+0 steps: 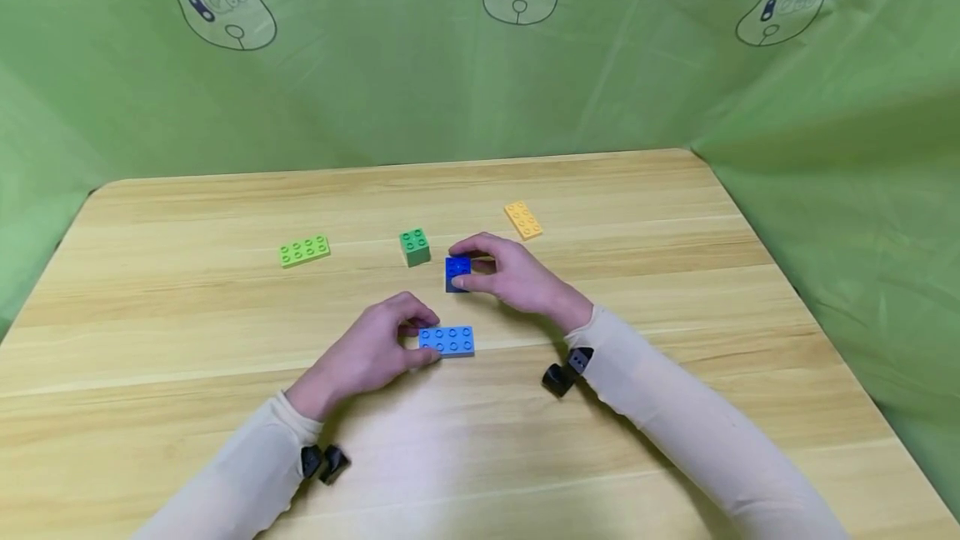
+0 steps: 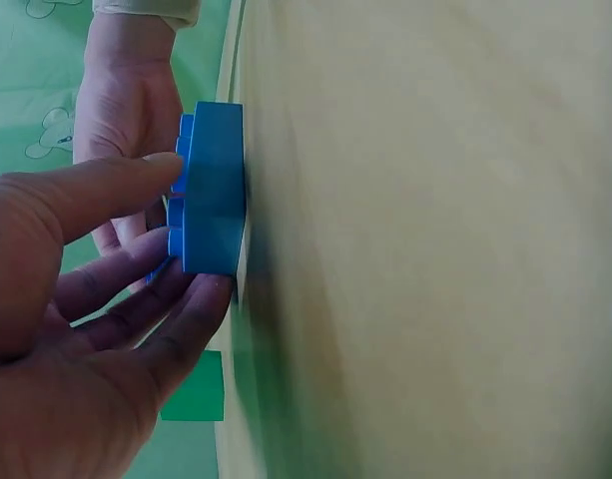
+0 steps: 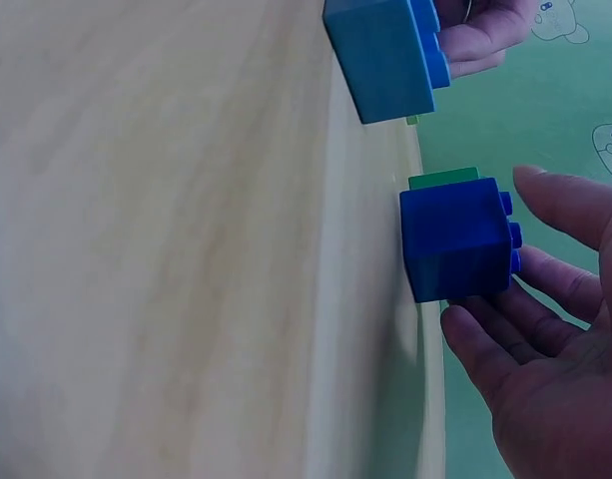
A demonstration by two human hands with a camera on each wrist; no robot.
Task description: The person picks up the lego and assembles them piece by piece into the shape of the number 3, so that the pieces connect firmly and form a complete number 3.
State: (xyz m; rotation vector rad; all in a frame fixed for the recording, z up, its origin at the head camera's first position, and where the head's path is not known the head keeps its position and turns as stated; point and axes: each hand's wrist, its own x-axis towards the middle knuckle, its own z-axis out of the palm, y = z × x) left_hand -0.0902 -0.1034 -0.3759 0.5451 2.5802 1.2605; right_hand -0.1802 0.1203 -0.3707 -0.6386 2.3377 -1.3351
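Note:
A light blue building brick (image 1: 452,341) with two rows of studs lies on the table. My left hand (image 1: 377,348) holds its left end, thumb on the near side and fingers at the far side; in the left wrist view the thumb tip meets the studs of this brick (image 2: 214,190). Farther back stands a dark blue brick (image 1: 453,286). My right hand (image 1: 516,275) is around it from the right. The right wrist view shows a gap between the thumb (image 3: 570,205) and the studs of that brick (image 3: 455,239), with fingertips close at its side.
A green square brick (image 1: 415,248) stands just left of the dark blue one. Flat plates lie farther out: lime green (image 1: 304,252) at the left, yellow-orange (image 1: 523,220) at the back right. Green cloth (image 1: 390,90) hangs behind the wooden table (image 1: 187,290).

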